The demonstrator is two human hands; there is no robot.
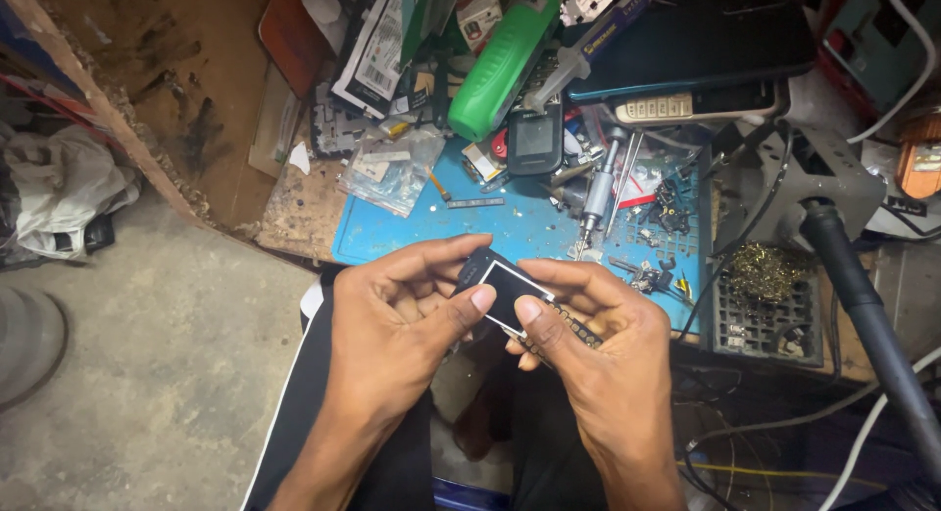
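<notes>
Together, left hand (397, 310) and right hand (598, 330) grip the small phone (502, 291) clear of the mat's (510, 227) edge.

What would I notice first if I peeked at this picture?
Two hands, the left hand and right hand, meet in the middle around a small dark phone. Behind them lies a messy blue mat, and a bright green tool sticks up at the top.

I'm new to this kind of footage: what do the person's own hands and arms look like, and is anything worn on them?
The left hand and right hand are bare: no gloves, rings, watch or bands show. Both forearms are uncovered, with no sleeves in view. Fingernails are short and plain.
</notes>
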